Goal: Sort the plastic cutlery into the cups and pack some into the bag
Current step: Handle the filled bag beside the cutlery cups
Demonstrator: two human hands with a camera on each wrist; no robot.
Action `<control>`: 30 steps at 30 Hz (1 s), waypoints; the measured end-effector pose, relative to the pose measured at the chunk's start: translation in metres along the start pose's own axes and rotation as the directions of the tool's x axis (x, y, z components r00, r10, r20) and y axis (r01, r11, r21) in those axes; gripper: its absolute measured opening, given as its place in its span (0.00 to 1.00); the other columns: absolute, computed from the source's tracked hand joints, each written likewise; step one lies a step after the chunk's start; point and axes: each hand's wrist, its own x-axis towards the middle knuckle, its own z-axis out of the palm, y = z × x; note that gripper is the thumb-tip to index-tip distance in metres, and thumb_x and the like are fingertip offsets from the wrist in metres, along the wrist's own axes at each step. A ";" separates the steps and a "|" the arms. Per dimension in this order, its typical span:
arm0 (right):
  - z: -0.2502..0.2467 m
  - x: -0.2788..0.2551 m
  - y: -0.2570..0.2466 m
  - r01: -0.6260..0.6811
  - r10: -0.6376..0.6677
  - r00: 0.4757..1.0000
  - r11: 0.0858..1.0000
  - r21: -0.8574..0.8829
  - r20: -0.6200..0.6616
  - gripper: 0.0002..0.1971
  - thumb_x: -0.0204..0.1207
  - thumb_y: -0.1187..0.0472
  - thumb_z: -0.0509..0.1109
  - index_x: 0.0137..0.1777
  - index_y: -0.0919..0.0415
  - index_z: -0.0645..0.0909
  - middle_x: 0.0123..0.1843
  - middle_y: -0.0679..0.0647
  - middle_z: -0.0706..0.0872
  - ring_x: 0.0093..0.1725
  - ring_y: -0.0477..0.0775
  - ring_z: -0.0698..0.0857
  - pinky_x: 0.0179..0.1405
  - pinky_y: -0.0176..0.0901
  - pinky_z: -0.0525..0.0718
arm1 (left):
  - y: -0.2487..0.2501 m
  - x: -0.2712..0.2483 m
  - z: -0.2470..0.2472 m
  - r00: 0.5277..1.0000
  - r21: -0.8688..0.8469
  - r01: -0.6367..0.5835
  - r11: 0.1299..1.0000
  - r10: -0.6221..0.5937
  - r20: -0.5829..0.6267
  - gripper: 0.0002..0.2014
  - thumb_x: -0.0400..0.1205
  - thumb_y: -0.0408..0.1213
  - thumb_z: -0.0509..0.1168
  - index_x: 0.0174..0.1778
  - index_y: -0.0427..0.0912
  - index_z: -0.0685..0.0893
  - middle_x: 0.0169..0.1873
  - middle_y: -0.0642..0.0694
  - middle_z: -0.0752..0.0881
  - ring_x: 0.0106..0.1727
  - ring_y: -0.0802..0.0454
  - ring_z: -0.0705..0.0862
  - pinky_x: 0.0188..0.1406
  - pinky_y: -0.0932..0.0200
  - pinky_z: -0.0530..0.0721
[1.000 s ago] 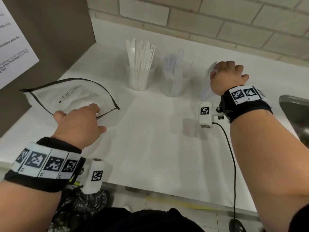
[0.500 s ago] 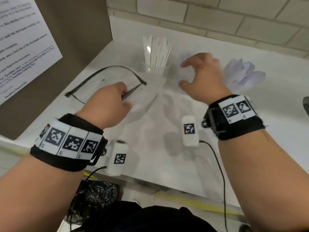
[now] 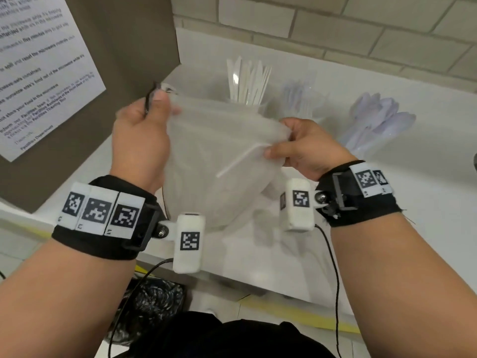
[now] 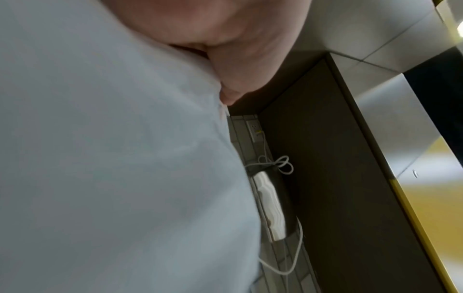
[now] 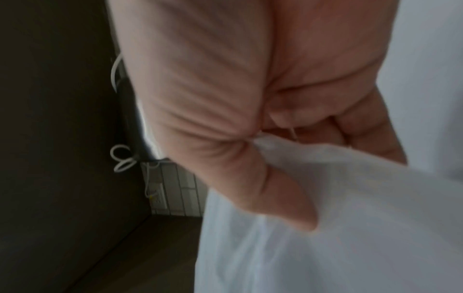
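Note:
A frosted white bag (image 3: 214, 156) with a black zip edge hangs in the air between both hands, above the counter. My left hand (image 3: 144, 125) pinches its upper left corner by the black edge. My right hand (image 3: 289, 143) pinches the right edge, thumb on the near side. In the wrist views the bag (image 4: 112, 158) (image 5: 325, 218) fills the frame under each thumb. Behind the bag stand three clear cups: one with white knives (image 3: 247, 81), one with clear forks (image 3: 300, 99), one with pale lilac spoons (image 3: 379, 120).
The white counter (image 3: 413, 202) runs to a tiled wall behind. A brown panel with a printed notice (image 3: 38, 73) stands at the left. Wrist-camera cables hang past the counter's front edge. A wall socket with white cords (image 4: 258, 130) shows in the left wrist view.
The bag has been lifted off the counter. My right hand came left from the spoon cup and took hold of the bag's right edge; my left hand raised its corner.

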 end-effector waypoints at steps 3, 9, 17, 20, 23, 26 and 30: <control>-0.008 -0.005 -0.003 0.031 -0.030 0.997 0.999 0.021 -0.071 0.17 0.70 0.84 0.65 0.37 0.59 0.77 0.36 0.54 0.86 0.40 0.58 0.87 0.43 0.55 0.89 | 0.002 -0.002 -0.001 0.999 -0.060 0.013 0.998 -0.015 -0.032 0.16 0.84 0.51 0.59 0.33 0.55 0.85 0.33 0.59 0.84 0.38 0.60 0.83 0.43 0.61 0.82; -0.009 -0.012 0.002 0.107 -0.096 0.992 0.986 0.129 -0.086 0.14 0.72 0.80 0.66 0.46 0.61 0.79 0.42 0.55 0.88 0.42 0.54 0.87 0.39 0.49 0.88 | 0.000 -0.006 0.005 0.948 -0.166 0.148 0.975 -0.092 0.305 0.20 0.87 0.51 0.53 0.59 0.44 0.85 0.43 0.57 0.89 0.58 0.57 0.87 0.49 0.67 0.83; -0.004 -0.001 0.012 0.094 -0.100 0.953 0.995 -0.037 -0.286 0.11 0.70 0.76 0.70 0.48 0.62 0.84 0.43 0.58 0.89 0.41 0.58 0.88 0.47 0.53 0.87 | -0.012 -0.007 0.010 0.696 -0.282 0.522 0.805 -0.210 0.687 0.23 0.72 0.45 0.56 0.51 0.37 0.90 0.55 0.35 0.89 0.60 0.40 0.86 0.61 0.47 0.83; 0.000 0.000 0.009 0.048 -0.027 0.952 0.997 0.060 -0.305 0.10 0.66 0.74 0.67 0.46 0.65 0.83 0.45 0.66 0.87 0.42 0.64 0.85 0.43 0.55 0.83 | -0.017 -0.005 0.014 0.713 -0.101 0.447 0.889 -0.286 0.640 0.17 0.71 0.31 0.58 0.54 0.34 0.85 0.50 0.39 0.88 0.50 0.40 0.84 0.47 0.47 0.81; 0.001 -0.004 0.004 0.004 0.047 0.966 0.980 0.197 -0.256 0.08 0.61 0.63 0.67 0.40 0.62 0.82 0.40 0.59 0.84 0.39 0.59 0.81 0.37 0.49 0.76 | -0.019 -0.012 0.022 0.743 0.121 0.210 0.970 -0.239 0.625 0.10 0.82 0.28 0.61 0.49 0.43 0.87 0.47 0.47 0.91 0.51 0.49 0.89 0.54 0.51 0.84; 0.005 -0.005 0.004 -0.054 0.098 0.977 0.974 0.222 -0.192 0.23 0.58 0.45 0.79 0.50 0.59 0.87 0.47 0.53 0.91 0.49 0.59 0.86 0.52 0.56 0.78 | -0.020 -0.017 0.025 0.767 0.348 -0.094 0.933 -0.155 0.623 0.10 0.83 0.33 0.62 0.47 0.54 0.84 0.45 0.54 0.89 0.51 0.55 0.87 0.54 0.63 0.83; 0.013 -0.005 0.009 -0.074 0.104 0.974 0.985 0.153 -0.200 0.30 0.59 0.50 0.85 0.57 0.66 0.83 0.54 0.61 0.90 0.55 0.64 0.88 0.63 0.68 0.80 | -0.022 -0.018 0.030 0.818 0.505 -0.260 0.823 -0.090 0.569 0.05 0.78 0.33 0.68 0.45 0.42 0.89 0.44 0.47 0.90 0.48 0.50 0.86 0.43 0.64 0.83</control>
